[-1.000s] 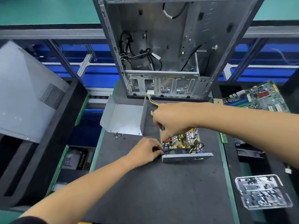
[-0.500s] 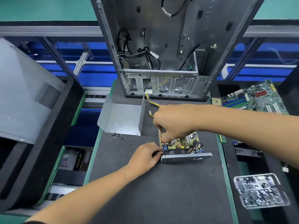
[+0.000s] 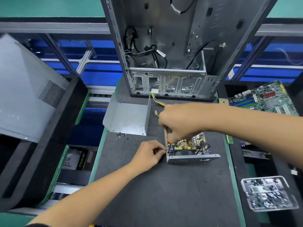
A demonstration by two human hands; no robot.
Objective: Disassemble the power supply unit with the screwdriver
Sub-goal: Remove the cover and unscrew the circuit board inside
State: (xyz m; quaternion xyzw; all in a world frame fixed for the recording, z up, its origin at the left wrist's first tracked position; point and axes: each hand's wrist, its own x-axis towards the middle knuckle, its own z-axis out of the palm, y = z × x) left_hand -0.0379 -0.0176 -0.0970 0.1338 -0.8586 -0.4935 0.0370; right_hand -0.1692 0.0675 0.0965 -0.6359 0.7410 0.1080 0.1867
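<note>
My right hand [image 3: 180, 122] grips the screwdriver [image 3: 169, 145], tip down at the left front corner of the open PSU [image 3: 188, 149], which sits mid-table [image 3: 164, 194] w/ its board exposed. My left hand [image 3: 147, 154] pinches the PSU's left edge. PSU cover [image 3: 127, 118] and loose screws [image 3: 121, 135] lie just left; PC case [image 3: 172, 54] stands behind.

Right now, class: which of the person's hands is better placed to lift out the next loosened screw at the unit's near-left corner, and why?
Probably the left hand: its fingertips already sit at the power supply unit's near-left corner, holding no tool, while the right hand grips the screwdriver above.
</note>
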